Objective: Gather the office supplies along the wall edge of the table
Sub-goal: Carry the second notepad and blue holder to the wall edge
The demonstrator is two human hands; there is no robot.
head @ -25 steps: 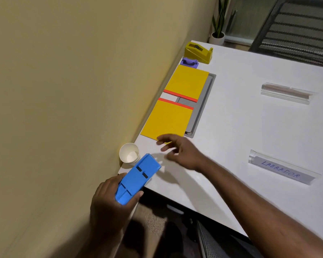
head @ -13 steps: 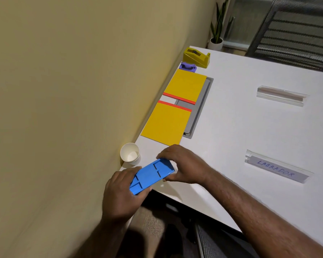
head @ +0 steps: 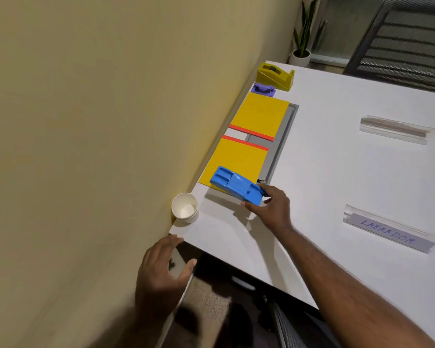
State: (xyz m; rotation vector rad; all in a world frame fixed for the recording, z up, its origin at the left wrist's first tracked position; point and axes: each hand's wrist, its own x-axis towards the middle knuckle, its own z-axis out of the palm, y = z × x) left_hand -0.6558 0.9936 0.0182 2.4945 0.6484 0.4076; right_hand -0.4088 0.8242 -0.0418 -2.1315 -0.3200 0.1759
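My right hand [head: 271, 207] grips one end of a blue plastic holder [head: 236, 187], which hovers over the near corner of a yellow notepad [head: 236, 163] by the wall. A second yellow notepad [head: 260, 115] lies farther along the wall on a grey tray [head: 288, 124]. Beyond it sit a purple clip [head: 263, 89] and a yellow tape dispenser [head: 275, 76]. A white paper cup [head: 185, 208] stands at the near corner against the wall. My left hand [head: 162, 270] hangs open off the table's near edge, holding nothing.
Two clear acrylic name stands lie out on the white table [head: 337, 172]: one labelled LABRADOR [head: 389, 233] and one farther back [head: 394, 129]. A potted plant [head: 300, 55] and a mesh chair [head: 407, 43] stand beyond the far end. The beige wall runs along the left.
The blue holder passed from my left hand to my right, which carried it forward over the near notepad. My left hand let go and dropped back below the table edge.
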